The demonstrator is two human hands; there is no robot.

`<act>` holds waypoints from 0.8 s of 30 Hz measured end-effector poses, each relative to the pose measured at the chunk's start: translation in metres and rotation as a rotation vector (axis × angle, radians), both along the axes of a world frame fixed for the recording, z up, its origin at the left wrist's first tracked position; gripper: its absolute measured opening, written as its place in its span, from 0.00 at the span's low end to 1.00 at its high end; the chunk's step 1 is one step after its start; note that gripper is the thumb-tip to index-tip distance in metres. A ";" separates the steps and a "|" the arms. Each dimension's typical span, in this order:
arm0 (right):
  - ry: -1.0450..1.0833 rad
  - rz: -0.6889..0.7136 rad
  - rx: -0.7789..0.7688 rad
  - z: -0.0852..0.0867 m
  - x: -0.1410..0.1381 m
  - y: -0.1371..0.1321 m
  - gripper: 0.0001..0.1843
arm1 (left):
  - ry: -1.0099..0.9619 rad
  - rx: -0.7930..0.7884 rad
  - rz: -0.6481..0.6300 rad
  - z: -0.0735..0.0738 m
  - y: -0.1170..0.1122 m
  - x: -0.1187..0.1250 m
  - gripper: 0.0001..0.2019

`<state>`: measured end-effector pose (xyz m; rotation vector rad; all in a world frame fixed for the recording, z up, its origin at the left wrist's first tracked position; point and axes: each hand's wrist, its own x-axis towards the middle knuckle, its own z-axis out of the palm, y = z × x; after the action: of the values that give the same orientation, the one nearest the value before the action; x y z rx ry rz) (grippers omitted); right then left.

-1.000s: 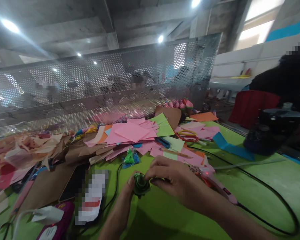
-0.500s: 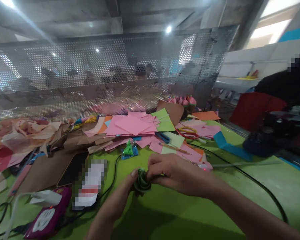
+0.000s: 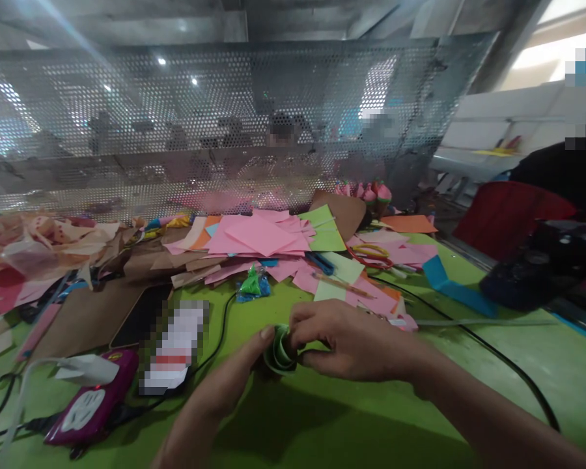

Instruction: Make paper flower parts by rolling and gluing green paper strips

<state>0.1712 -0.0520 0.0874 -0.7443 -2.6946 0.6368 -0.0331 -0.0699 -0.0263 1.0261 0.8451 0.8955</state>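
Observation:
Both my hands are on a small rolled green paper spiral [image 3: 279, 352], like a paper rose, above the green table. My left hand [image 3: 241, 365] grips it from the left, the thumb along its upper edge and the other fingers hidden below. My right hand [image 3: 344, 339] pinches the spiral's right side between curled fingers and thumb. Just beyond lies a small clear packet with a bright green piece [image 3: 252, 284] and something blue in it.
A pile of pink paper sheets [image 3: 261, 234] lies at the back, with scissors [image 3: 368, 253] and a pencil [image 3: 346, 285] to its right. A purple power strip [image 3: 90, 400] with cables and a dark phone [image 3: 144, 316] lie left. A black cable [image 3: 498, 355] crosses the right side. A perforated metal screen [image 3: 200, 130] stands behind.
The view has shifted slightly. The green paper spiral has turned a little in my fingers, and its coils show wider and more openly. Both hands keep their hold on it.

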 end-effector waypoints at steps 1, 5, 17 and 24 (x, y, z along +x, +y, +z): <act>-0.002 0.012 -0.010 -0.001 0.000 0.002 0.13 | 0.003 -0.016 -0.008 -0.001 0.000 -0.001 0.21; -0.004 0.046 -0.058 -0.003 0.002 0.006 0.11 | -0.032 -0.099 0.002 0.000 0.000 -0.002 0.22; 0.002 0.048 -0.085 -0.006 0.004 0.006 0.15 | -0.199 -0.294 -0.024 0.015 -0.005 0.003 0.23; 0.045 0.052 -0.077 -0.011 0.002 0.008 0.05 | -0.139 -0.239 0.010 0.017 -0.006 0.004 0.23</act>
<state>0.1737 -0.0436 0.0765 -0.6724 -2.6696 0.7643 -0.0287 -0.0760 -0.0093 0.7443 0.8179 0.8413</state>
